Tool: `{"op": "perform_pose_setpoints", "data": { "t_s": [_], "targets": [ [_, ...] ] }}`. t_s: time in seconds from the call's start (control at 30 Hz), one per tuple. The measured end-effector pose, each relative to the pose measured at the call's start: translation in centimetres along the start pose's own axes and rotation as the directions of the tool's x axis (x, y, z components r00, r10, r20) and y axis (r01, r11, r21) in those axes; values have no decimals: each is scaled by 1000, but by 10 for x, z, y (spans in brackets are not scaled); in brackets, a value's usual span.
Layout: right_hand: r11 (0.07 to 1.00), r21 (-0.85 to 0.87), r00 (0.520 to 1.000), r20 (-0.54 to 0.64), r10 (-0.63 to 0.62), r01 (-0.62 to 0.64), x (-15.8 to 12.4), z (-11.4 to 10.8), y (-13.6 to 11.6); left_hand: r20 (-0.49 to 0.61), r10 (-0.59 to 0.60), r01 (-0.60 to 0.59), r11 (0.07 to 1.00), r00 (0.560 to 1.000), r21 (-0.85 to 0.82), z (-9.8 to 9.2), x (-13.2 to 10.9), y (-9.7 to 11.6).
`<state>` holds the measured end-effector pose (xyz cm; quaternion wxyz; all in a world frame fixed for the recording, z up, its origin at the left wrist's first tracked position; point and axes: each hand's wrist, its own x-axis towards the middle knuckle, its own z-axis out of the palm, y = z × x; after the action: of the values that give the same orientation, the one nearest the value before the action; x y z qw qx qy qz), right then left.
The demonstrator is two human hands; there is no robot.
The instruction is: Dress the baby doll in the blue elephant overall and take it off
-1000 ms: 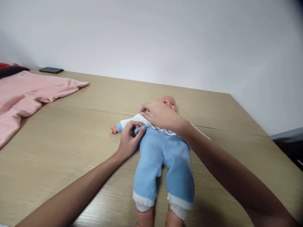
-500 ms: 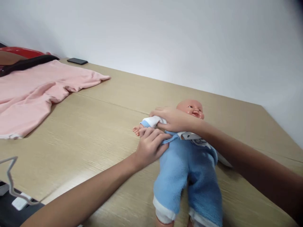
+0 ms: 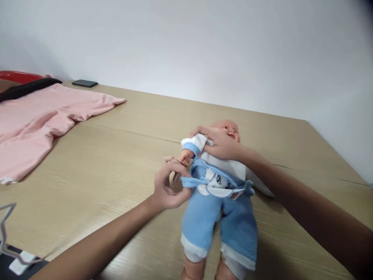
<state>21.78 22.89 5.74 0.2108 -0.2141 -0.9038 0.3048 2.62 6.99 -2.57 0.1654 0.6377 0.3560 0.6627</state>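
A baby doll (image 3: 229,126) lies on its back, dressed in blue fleece overalls (image 3: 201,221) and a white top (image 3: 237,168). My left hand (image 3: 169,184) has its thumb and fingers closed round a blue strap of the overalls (image 3: 194,181), beside the doll's small bare hand (image 3: 185,157). Higher up, my right hand (image 3: 223,144) grips the doll's arm through its white sleeve (image 3: 199,142) with the blue cuff. The overalls' bib (image 3: 218,181), printed with a cartoon face, is folded down at the waist. My right forearm hides part of the doll's far side.
A pink garment (image 3: 35,116) is spread over the left of the wooden table (image 3: 131,144). Behind it lie a dark phone (image 3: 84,83) and a red and black object (image 3: 23,77). At the lower left edge are a bent pale wire (image 3: 4,233) and a white block (image 3: 22,262).
The bib now shows folded down, its strap pulled lower by my left hand. The doll's hand has come inward, and my right hand still holds the sleeve. The view has shifted slightly.
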Motion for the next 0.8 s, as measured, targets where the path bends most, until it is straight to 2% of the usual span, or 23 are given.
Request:
{"op": "perform_pose_setpoints", "data": {
  "t_s": [0.07, 0.1, 0.17, 0.23, 0.3, 0.37, 0.47, 0.57, 0.67, 0.73, 0.8],
  "targets": [
    [999, 42, 1000, 24, -13, 12, -1, -2, 1, -18, -167, 165, 982, 986, -92, -6, 3, 3],
    [998, 56, 999, 43, -25, 22, -2, -2, 1, -28, -260, 254, 958, 965, -136, -9, 6, 4],
    [996, 71, 995, 77, -56, 50, -3, -1, 1, -22, -440, 425, 878, 898, -221, -13, 16, 1],
    [992, 96, 987, 130, -94, 81, -2, 1, 2, 9, -568, 548, 791, 823, -272, -13, 30, -6],
    [986, 136, 971, 206, -118, 91, 1, 3, 2, 29, -619, 601, 748, 785, -282, -8, 46, -16],
    [983, 174, 961, 257, -105, 61, 5, 2, 0, 35, -630, 612, 738, 776, -285, -2, 59, -28],
    [977, 203, 967, 256, 18, -71, 6, -2, -10, 117, -667, 661, 671, 736, -337, 6, 70, -41],
    [960, 108, 951, 201, 235, -260, 0, -1, -28, 202, -689, 708, 609, 696, -357, 6, 69, -48],
    [878, -116, 884, -4, 467, -464, -9, 9, -43, 247, -744, 770, 521, 621, -368, 1, 68, -58],
    [808, -164, 824, -139, 549, -566, -12, 18, -46, 282, -783, 816, 446, 555, -367, 0, 70, -68],
    [784, -138, 793, -194, 577, -605, -12, 26, -41, 342, -799, 857, 383, 494, -344, 3, 73, -77]
  ]
}}
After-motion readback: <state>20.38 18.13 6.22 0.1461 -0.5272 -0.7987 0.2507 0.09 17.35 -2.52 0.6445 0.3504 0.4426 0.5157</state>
